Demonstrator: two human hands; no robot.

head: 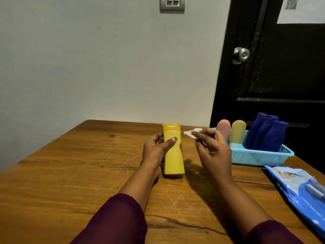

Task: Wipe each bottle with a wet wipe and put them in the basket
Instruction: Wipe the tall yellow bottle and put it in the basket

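The yellow bottle [173, 152] stands upright on the counter [70, 173], gripped by the left hand [154, 152], thumb across its front. Just right of it, the right hand [213, 150] pinches a white wet wipe [190, 133]. Beyond that hand sits the blue basket [255, 157] holding other bottles [267, 134].

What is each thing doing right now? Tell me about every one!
yellow bottle: upright on the table, cap shut, held by the left hand.
wet wipe: pinched in the right hand, beside the bottle.
basket: on the table, holding bottles.
pink bottle: standing in the basket.
pale yellow bottle: in the basket, cap down.
blue bottles: leaning together in the basket.
wipes pack: lying flat.
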